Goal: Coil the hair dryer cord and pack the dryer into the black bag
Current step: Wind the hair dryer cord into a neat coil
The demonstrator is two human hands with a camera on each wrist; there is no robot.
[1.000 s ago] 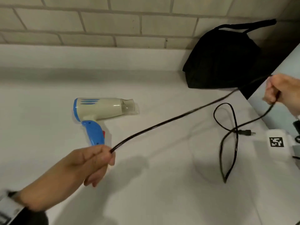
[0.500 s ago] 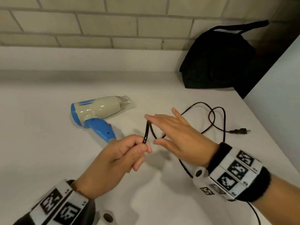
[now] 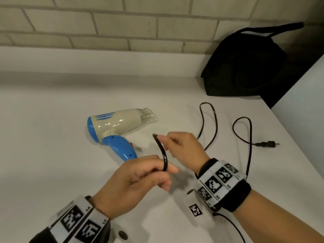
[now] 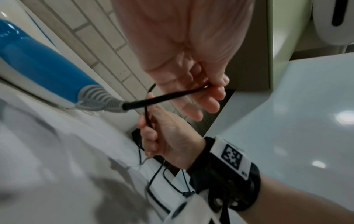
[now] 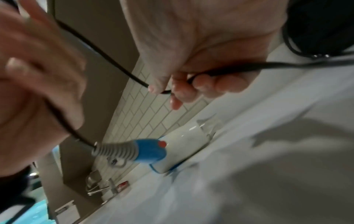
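Note:
A cream and blue hair dryer (image 3: 115, 123) lies on its side on the white counter (image 3: 43, 146), handle toward me. Its black cord (image 3: 164, 155) arcs between my two hands just right of the handle. My left hand (image 3: 140, 176) pinches the cord near the grey strain relief (image 4: 99, 98). My right hand (image 3: 182, 148) grips the cord's upper bend with curled fingers (image 5: 201, 86). The rest of the cord loops loosely to the right and ends in the plug (image 3: 266, 144). The black bag (image 3: 245, 65) stands against the tiled wall at the back right.
A white panel (image 3: 301, 109) borders the counter on the right, beside the bag. A tiled wall (image 3: 122, 23) runs along the back. A tap (image 5: 99, 186) shows far off in the right wrist view.
The cord was stretched taut between hands held far apart; my right hand has come in close to the left and now grips the cord in a short bend. The slack lies in loops.

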